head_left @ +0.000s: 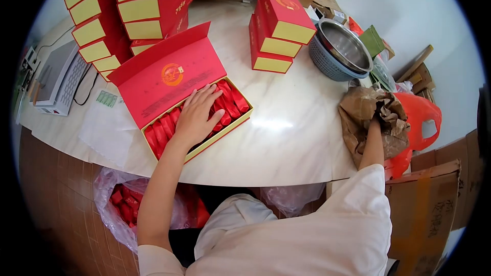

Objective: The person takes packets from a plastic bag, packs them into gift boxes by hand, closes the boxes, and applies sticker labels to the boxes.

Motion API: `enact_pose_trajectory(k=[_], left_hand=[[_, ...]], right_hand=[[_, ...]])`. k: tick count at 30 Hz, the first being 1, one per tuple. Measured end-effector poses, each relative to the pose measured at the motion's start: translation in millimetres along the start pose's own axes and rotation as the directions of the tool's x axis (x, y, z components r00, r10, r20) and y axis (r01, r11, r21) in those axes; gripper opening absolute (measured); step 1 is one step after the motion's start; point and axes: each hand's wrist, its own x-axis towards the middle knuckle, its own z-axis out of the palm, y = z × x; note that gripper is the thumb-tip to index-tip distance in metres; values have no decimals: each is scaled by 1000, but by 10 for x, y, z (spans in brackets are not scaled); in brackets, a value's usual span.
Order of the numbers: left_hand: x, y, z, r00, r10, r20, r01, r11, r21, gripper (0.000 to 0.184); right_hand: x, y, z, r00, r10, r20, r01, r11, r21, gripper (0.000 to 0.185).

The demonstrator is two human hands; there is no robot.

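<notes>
1. Pale cloth of a short-sleeved shirt (291, 240) is seen nearest the camera, below the edge of the marbled cream tabletop (240, 166).
2. On it, an open rectangular red cardboard box with yellow inner walls (220, 135) is filled with glossy red wrapped packets (232, 103); its hinged lid (169, 79) is tilted back.
3. The left hand (197, 117) is laid across the packets, fingers moderately spread; no closed grip is seen.
4. The right hand is hidden inside a crumpled brown paper bag (355, 117), so its grip cannot be told, nor whether anything is held.
5. By judgement, the packets are being steadied or evened while something is reached for in the bag.
6. For any next move, the right hand would need to be drawn out without the paper being snagged, and light, even pressure kept on the packets.
</notes>
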Motion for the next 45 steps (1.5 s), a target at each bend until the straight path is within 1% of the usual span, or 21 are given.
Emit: enact_pose_trajectory(k=[2, 4, 11, 37, 45], left_hand=[[-3, 2, 6, 1000, -1, 2, 1, 1000, -5, 49], [-4, -13, 23, 999, 20, -34, -19, 1000, 14, 49], [-17, -18, 15, 999, 17, -44, -17, 1000, -4, 48], [-15, -46, 45, 999, 13, -43, -14, 1000, -8, 47], [-14, -60, 53, 999, 18, -45, -18, 1000, -9, 48]], right_hand=[[-18, -13, 14, 1000, 4, -4, -4, 1000, 1, 24], [-40, -21, 24, 1000, 2, -5, -2, 1000, -2, 24], [-91, -65, 25, 1000, 1, -7, -1, 1000, -25, 24], [-6, -209, -5, 999, -40, -10, 39, 990, -135, 24], [-36, -172, 23, 997, -67, -43, 56, 975, -215, 23]])
